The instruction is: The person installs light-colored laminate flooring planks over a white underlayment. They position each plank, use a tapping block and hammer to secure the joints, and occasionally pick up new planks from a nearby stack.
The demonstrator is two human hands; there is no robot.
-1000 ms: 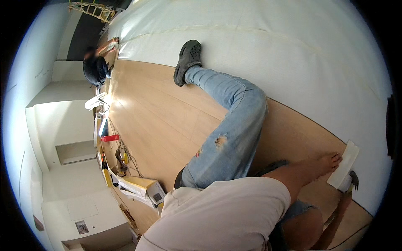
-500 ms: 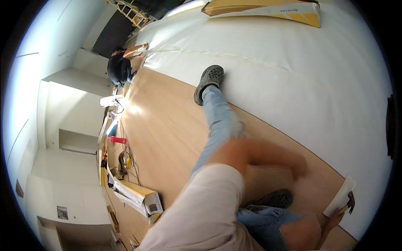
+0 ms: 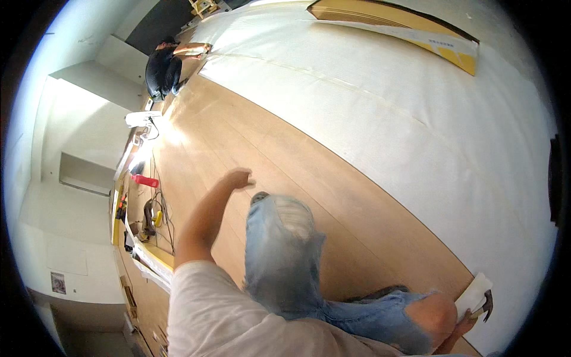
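My left hand [image 3: 239, 178] is raised over the wood-look floor planks [image 3: 232, 134], beyond my bent knee. Its fingers are loosely bent and slightly apart, and nothing shows in them. Low at the right, beside my other knee, my right hand [image 3: 466, 324] is closed around the handle of a claw hammer [image 3: 488, 304], whose dark head points away from me. A flat white piece [image 3: 474, 293] lies against that hand, near the edge where the planks meet the white underlay sheet [image 3: 380, 125]. Whether the hand also grips this piece I cannot tell.
An opened carton of planks [image 3: 398, 30] lies on the underlay at the far right. Along the left run a red bottle [image 3: 144, 180], cables, a power tool [image 3: 148, 219] and a torn carton [image 3: 153, 262]. A bright work lamp [image 3: 141, 119] and a crouching person [image 3: 163, 68] are farther off.
My left arm has swung from across my body out to the left. The outstretched leg has drawn in, its knee now bent up. The hammer stays in my right hand.
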